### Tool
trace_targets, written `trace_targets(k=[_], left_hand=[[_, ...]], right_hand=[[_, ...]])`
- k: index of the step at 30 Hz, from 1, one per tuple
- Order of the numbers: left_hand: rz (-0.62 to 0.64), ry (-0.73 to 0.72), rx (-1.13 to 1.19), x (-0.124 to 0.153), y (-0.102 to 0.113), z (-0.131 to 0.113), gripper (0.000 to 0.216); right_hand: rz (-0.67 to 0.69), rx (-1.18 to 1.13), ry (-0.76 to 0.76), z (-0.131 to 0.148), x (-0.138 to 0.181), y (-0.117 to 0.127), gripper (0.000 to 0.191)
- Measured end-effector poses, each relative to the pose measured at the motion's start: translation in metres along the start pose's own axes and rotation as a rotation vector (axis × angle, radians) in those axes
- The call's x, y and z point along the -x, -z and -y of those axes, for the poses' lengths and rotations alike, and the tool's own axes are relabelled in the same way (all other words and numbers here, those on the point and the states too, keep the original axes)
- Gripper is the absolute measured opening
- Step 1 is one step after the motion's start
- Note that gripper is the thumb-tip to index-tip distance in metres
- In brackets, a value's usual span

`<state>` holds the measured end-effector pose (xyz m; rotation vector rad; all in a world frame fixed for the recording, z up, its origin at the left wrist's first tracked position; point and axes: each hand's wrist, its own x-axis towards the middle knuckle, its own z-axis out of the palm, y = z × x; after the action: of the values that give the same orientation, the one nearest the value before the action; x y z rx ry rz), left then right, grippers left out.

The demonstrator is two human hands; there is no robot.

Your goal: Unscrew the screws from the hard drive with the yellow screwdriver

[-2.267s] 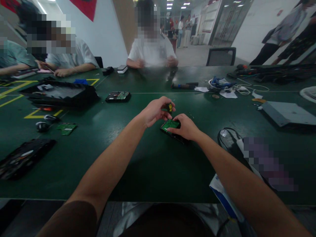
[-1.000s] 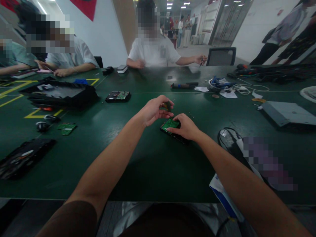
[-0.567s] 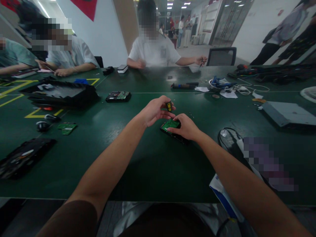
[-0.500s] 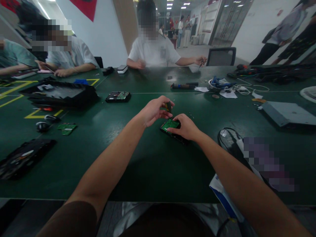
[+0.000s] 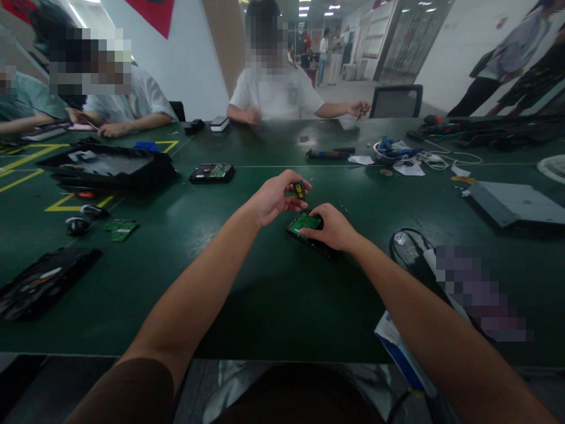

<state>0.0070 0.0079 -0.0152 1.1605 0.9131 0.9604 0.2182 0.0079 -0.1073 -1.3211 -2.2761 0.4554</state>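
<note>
My left hand (image 5: 278,199) is closed around a screwdriver (image 5: 299,189) with a black and yellow handle, held just above the far edge of a hard drive (image 5: 303,222). The screwdriver's tip is hidden or too small to make out. A green circuit board faces up on the drive, which lies at a slant on the table. My right hand (image 5: 334,228) grips the drive's right side, thumb on the near part and fingers on the far part, covering that end. Small screws (image 5: 343,207) lie scattered just beyond my right hand.
Another hard drive (image 5: 212,172) lies farther left, with a loose green circuit board (image 5: 121,228) and a black drive casing (image 5: 46,280) nearer. A black tray (image 5: 110,165) stands at left. A grey metal box (image 5: 521,200) and cables are at right. A person (image 5: 276,88) sits opposite.
The screwdriver handle has turned in my left fingers, so that more of its yellow marking shows. Both hands and the hard drive stay in nearly the same place.
</note>
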Motion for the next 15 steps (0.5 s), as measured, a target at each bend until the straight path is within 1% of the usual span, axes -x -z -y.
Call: trace_targets(k=[8, 15], left_hand=[[0.069, 0.049, 0.007, 0.0024, -0.0068, 0.0000, 0.026], [-0.010, 0.011, -0.013, 0.0011, -0.0009, -0.0006, 0.030]], right_hand=[[-0.032, 0.004, -0.016, -0.0013, -0.0007, -0.0034, 0.054], [-0.009, -0.001, -0.013, -0.0018, -0.0007, -0.0024, 0.055]])
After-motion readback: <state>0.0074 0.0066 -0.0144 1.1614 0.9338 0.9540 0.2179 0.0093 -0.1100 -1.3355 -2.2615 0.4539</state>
